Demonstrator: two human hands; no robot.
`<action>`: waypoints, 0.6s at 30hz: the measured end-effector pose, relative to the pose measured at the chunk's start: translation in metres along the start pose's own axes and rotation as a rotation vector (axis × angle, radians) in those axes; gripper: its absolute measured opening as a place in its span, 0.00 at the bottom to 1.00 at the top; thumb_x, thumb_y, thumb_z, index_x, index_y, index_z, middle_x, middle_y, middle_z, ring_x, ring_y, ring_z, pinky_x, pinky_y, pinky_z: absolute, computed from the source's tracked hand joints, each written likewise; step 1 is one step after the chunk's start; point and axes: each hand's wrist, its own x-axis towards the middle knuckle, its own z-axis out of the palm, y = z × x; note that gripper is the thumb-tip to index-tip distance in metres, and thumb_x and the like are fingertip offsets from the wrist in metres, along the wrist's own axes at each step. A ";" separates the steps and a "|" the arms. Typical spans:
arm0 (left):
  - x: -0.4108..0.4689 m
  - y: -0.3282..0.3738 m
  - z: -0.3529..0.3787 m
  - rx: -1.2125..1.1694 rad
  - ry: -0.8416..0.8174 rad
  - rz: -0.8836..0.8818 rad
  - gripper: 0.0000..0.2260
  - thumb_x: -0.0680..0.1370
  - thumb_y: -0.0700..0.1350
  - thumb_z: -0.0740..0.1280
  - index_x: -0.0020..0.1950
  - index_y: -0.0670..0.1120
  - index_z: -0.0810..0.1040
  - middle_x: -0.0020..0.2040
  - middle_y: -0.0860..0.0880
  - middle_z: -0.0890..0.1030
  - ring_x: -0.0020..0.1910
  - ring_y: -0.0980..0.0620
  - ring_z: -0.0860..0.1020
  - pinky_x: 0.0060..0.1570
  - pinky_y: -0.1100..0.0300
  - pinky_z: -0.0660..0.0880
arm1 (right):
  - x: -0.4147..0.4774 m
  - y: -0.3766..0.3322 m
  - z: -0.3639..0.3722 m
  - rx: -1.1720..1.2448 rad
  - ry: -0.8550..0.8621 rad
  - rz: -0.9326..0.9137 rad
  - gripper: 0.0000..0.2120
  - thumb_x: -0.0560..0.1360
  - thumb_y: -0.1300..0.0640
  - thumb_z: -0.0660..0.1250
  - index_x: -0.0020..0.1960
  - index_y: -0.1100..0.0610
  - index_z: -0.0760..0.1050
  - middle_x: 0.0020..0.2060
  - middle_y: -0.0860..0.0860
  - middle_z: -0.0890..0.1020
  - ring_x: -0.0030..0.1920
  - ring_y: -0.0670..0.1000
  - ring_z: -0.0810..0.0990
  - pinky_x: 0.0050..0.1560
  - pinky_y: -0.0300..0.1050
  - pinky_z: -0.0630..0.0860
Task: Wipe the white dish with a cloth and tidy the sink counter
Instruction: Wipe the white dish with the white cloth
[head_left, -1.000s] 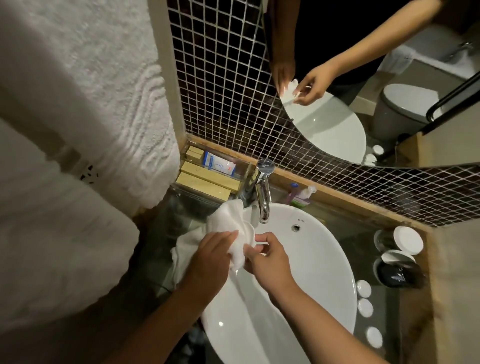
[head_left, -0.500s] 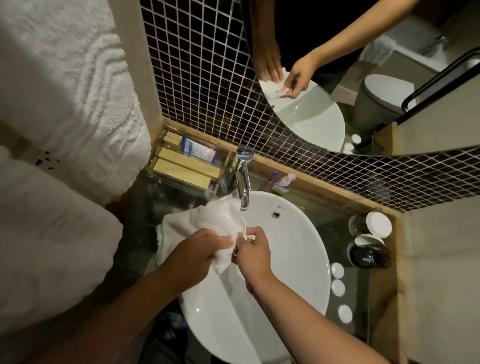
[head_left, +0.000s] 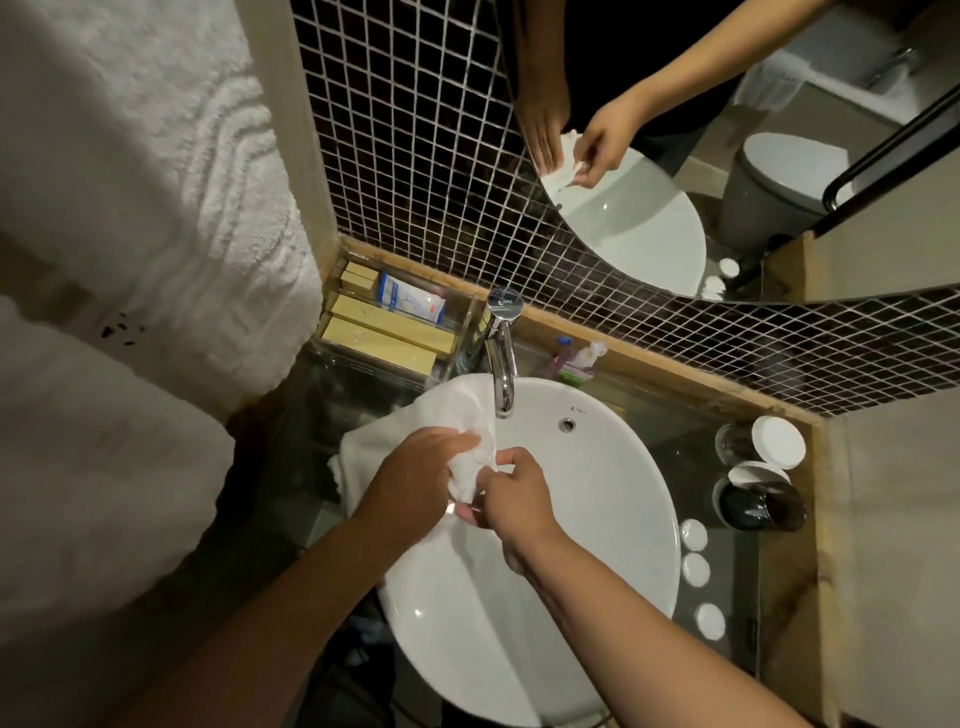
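So the person has a white cloth bunched up over the left rim of the white basin, which looks like the "white dish" in question. The left hand is curled down on top of the wad, fingers closed around it, probably to keep a firm pad to rub with. The right hand is pinching a loose corner of the same cloth between thumb and fingertips, likely tucking or gathering it so nothing flops around. Rest of the cloth trails off over the rim toward the counter.

The chrome tap sits right behind the hands. Can't tell if water's running.

Tidying hasn't really started, going by the layout: three small white round lids lie in a row along the right side of the basin, with dark jars behind them, and a clear tray of boxes at the back left.
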 end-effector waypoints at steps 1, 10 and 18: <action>-0.002 -0.002 -0.001 -0.019 -0.011 -0.013 0.18 0.78 0.30 0.63 0.66 0.44 0.77 0.64 0.44 0.77 0.63 0.49 0.73 0.67 0.61 0.65 | 0.000 -0.002 -0.002 -0.025 -0.002 -0.008 0.08 0.76 0.66 0.61 0.51 0.55 0.71 0.44 0.67 0.84 0.33 0.57 0.82 0.32 0.44 0.81; -0.021 -0.013 -0.019 -0.140 -0.059 0.239 0.14 0.71 0.33 0.71 0.55 0.45 0.79 0.50 0.48 0.82 0.50 0.56 0.76 0.55 0.59 0.73 | 0.004 -0.018 -0.017 -0.049 -0.108 0.005 0.06 0.78 0.63 0.65 0.55 0.58 0.73 0.40 0.59 0.84 0.35 0.55 0.83 0.18 0.35 0.63; 0.006 -0.006 -0.027 0.173 -0.144 0.411 0.19 0.68 0.40 0.76 0.59 0.43 0.80 0.52 0.43 0.83 0.52 0.42 0.80 0.55 0.46 0.78 | 0.010 -0.031 -0.026 0.161 -0.204 0.210 0.09 0.77 0.73 0.62 0.49 0.60 0.72 0.39 0.60 0.84 0.33 0.60 0.86 0.28 0.53 0.84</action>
